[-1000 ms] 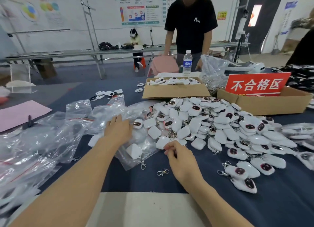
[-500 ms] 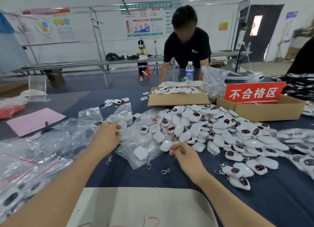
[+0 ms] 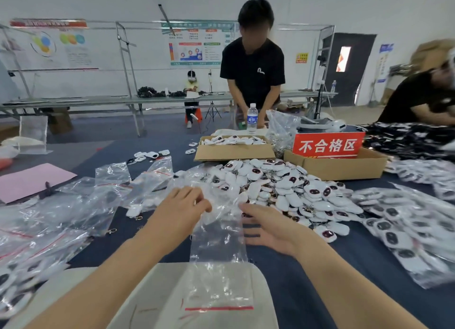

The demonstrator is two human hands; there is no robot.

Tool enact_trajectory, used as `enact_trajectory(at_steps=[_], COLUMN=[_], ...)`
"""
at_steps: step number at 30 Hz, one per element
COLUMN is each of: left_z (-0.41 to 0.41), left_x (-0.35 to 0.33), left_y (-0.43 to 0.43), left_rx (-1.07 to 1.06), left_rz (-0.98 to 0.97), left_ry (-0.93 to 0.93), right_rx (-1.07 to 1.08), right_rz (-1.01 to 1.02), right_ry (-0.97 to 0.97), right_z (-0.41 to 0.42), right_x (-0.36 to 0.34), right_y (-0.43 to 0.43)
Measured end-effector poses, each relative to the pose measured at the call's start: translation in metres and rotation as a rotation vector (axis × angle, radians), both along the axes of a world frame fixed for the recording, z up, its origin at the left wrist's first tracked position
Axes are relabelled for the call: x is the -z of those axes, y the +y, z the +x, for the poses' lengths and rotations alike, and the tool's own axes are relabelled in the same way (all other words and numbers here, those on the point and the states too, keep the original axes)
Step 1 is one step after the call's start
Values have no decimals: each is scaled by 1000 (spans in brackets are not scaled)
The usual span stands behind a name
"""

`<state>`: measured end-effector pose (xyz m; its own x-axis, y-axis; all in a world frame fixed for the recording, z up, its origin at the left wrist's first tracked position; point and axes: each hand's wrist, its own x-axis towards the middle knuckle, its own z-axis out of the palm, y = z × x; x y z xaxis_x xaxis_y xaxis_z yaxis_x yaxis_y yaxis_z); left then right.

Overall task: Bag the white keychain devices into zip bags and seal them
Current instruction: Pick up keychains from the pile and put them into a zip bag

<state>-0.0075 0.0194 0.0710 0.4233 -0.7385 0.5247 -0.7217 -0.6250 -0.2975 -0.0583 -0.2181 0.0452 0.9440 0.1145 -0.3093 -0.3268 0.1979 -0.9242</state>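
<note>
Your left hand (image 3: 182,209) pinches the far end of a clear, empty zip bag (image 3: 219,242) with curled fingertips. The bag's long axis runs from that pinch straight back toward you. That puts its red seal strip (image 3: 219,308), and with it the mouth, at the near edge of the surface (image 3: 357,255), away from the goods.

Your right hand (image 3: 268,227) is loose and flat, fingers straight and holding nothing, with its tips against the bag's right edge. The heap of white keychain devices (image 3: 283,188) lies just beyond and to the right of that hand, toward the middle of the surface. Your right hand is therefore the nearer one for picking. By my reading, you need to turn the bag so its mouth faces the heap.

The only writing you can read is on the red sign (image 3: 327,145) on the cardboard box (image 3: 344,168) toward the far right: 不合格区. The water bottle (image 3: 251,118) label and the wall posters are too blurred to read.
</note>
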Motion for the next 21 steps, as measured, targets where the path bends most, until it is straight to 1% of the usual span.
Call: enact_trajectory(at_steps=[2, 3, 4, 6, 7, 9, 10, 11, 12, 13, 15, 16, 17, 18, 20, 21], left_z=[1, 1, 1, 0, 0, 1, 1, -1, -4, -8, -16, -19, -23, -26, -34, -39], left_x=[4, 5, 4, 1, 0, -3, -4, -5, -5, -3, 3, 8, 13, 19, 29, 35], left_y=[1, 3, 6, 15, 21, 32, 37, 42, 46, 48, 52, 52, 50, 45, 30, 19], left_rx=[-14, -28, -45, -76, -83, -60, -29, 3, 24, 37, 62, 85, 114, 149, 245, 306], left_rz=[-47, -92, -152, -313, -392, -494, -521, -540, -551, -553, -533, -498, -441, -370, -235, -184], left_ry=[29, 44, 62, 102, 124, 144, 141, 129, 113, 98, 85, 88, 91, 86, 51, 36], right_rx=[-98, -106, -70, 123, 259, 454, 487, 478, 436, 380, 351, 394, 422, 405, 230, 139], right_rz=[-106, -151, -177, -149, -71, 231, 402, 511, 502, 384, 26, -93, -126, -84, 56, 77], right_ry=[-12, -17, -25, -59, -78, -117, -124, -121, -105, -75, -51, -58, -70, -73, -46, -35], right_z=[-6, -8, -7, 1, 8, 21, 27, 31, 35, 37, 38, 37, 37, 34, 25, 19], right_x=[10, 13, 14, 16, 16, 10, 7, 5, 6, 8, 15, 16, 17, 16, 12, 12], right_y=[8, 14, 21, 34, 41, 56, 63, 69, 75, 80, 83, 79, 70, 58, 32, 19])
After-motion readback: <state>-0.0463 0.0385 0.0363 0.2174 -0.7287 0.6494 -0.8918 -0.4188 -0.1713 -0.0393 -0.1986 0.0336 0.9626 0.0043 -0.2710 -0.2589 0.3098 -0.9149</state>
